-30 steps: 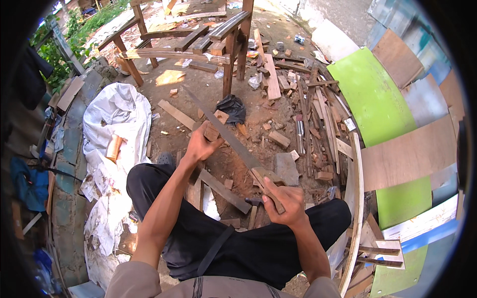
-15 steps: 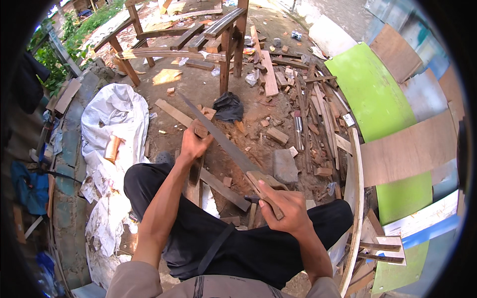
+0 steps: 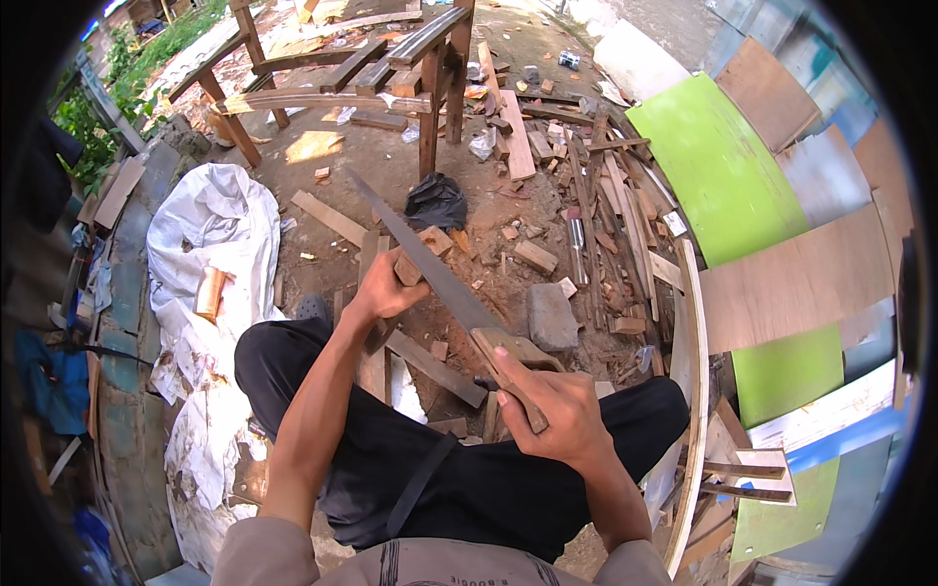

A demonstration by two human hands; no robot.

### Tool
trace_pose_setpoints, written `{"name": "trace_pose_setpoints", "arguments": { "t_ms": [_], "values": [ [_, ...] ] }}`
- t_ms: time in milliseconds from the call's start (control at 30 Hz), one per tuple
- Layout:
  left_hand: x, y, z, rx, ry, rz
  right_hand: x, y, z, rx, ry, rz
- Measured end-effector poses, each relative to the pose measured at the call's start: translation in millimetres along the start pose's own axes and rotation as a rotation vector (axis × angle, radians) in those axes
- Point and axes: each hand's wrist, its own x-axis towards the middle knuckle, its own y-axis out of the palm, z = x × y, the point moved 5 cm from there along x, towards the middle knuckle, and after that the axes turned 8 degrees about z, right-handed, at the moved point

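My right hand grips the wooden handle of a handsaw, index finger stretched along it. The long dark saw blade slants away to the far left, its tip beyond my left hand. My left hand is closed on a wooden piece just left of the blade; the fingers hide much of it. Across the blade, a light wooden block shows on the right. Whether the teeth touch wood cannot be seen. Below my left hand, wooden boards lie between my bent legs.
A wooden frame stands ahead, with a black plastic bag by its leg. A grey stone block and scattered offcuts lie right of the saw. A white sack lies left; green panels line the right.
The view has shifted slightly, moving the surroundings left and up. My left hand sits a little nearer to me, and the saw tip reaches slightly farther away. Both grips stay the same.
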Motion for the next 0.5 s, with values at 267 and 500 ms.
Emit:
{"name": "trace_pose_setpoints", "arguments": {
  "t_ms": [267,500],
  "values": [
    [-4.4,-2.3,-20.2,0.039,0.029,-0.001,-0.9,-2.1,3.3,0.043,0.053,0.017],
    [-5.7,-8.2,0.8,0.006,-0.015,0.029,-0.6,-2.0,17.0,0.040,0.036,0.028]
  ]
}}
